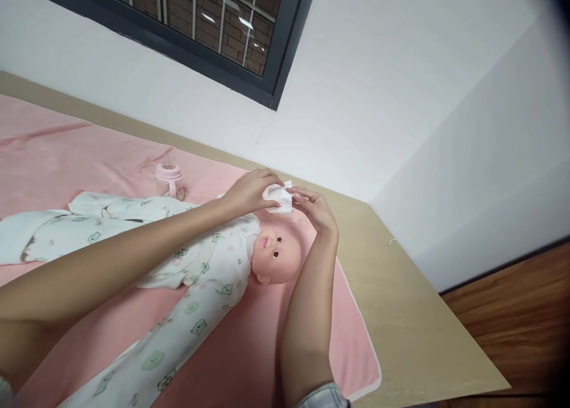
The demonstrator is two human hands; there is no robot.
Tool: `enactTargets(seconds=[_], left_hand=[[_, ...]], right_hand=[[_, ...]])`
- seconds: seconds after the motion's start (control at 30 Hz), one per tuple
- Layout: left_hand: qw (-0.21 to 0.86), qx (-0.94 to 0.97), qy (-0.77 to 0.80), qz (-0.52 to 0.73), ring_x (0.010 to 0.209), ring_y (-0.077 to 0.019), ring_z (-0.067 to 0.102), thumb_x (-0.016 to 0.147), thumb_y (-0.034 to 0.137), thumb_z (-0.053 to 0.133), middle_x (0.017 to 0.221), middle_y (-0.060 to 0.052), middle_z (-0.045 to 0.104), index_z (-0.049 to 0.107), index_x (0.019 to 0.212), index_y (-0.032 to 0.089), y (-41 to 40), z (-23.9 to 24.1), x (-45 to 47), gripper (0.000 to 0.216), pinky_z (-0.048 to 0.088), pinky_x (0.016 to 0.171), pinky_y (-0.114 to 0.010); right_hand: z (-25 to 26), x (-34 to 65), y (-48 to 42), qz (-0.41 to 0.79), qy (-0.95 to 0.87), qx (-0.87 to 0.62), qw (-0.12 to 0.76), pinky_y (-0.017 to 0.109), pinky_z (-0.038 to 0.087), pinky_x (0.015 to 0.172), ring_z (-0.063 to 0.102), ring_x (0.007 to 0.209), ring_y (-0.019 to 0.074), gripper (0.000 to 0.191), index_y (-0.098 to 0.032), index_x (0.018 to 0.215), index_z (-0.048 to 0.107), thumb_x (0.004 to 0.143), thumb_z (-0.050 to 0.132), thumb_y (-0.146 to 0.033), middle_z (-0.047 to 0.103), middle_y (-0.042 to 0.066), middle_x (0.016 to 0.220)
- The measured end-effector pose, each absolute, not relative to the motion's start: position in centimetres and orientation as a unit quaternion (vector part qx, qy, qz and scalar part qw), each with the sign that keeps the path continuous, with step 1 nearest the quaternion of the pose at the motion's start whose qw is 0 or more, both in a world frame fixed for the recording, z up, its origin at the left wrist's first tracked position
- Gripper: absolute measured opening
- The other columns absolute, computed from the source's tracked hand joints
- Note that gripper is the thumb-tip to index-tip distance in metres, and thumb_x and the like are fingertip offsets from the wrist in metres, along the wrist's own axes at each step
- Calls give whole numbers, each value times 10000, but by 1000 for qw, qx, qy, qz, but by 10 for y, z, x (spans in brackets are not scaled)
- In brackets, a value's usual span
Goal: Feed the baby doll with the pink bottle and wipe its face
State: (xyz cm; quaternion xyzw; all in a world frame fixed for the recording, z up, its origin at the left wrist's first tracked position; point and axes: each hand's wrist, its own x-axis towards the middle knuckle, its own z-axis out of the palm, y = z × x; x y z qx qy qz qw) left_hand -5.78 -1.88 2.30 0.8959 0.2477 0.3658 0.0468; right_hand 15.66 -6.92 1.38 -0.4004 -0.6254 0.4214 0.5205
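Observation:
Above the doll's head, I hold a white tissue (279, 199) between both hands. My left hand (252, 191) grips its left side, with the thumb below and the fingers above. At the right edge, the fingertips of my right hand (314, 208) pinch the tissue. Under my left forearm lies a baby doll (280, 259) on its back, its head toward the right and its eyes open. It wears a white outfit (222, 265) with green bear prints, and my forearm hides part of its body.
A pink blanket (249, 348) with a pale border lies under the doll on a wooden table (401, 313). Beyond the doll's body stands a baby bottle (169, 179) with a pink cap and handle. A white wall (329, 123) and a dark-framed window (267, 93) rise behind.

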Motion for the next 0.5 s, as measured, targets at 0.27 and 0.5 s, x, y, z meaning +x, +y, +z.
enactTargets(seconds=[0.27, 0.5], left_hand=[[149, 856, 245, 429, 1031, -248, 620, 812, 414, 645, 1107, -56, 681, 705, 948, 183, -41, 27, -84, 275, 452, 923, -334], [239, 852, 287, 366, 887, -227, 665, 844, 445, 597, 931, -18, 736, 728, 912, 187, -55, 33, -97, 298, 480, 789, -277]], right_hand=[[40, 138, -89, 396, -702, -388, 446, 323, 512, 901, 615, 1016, 174, 304, -252, 1048, 727, 790, 693, -409, 641, 45, 1185], [56, 122, -100, 323, -729, -437, 416, 340, 502, 935, 583, 1085, 184, 355, -279, 1073, 690, 730, 748, -350, 588, 35, 1261]])
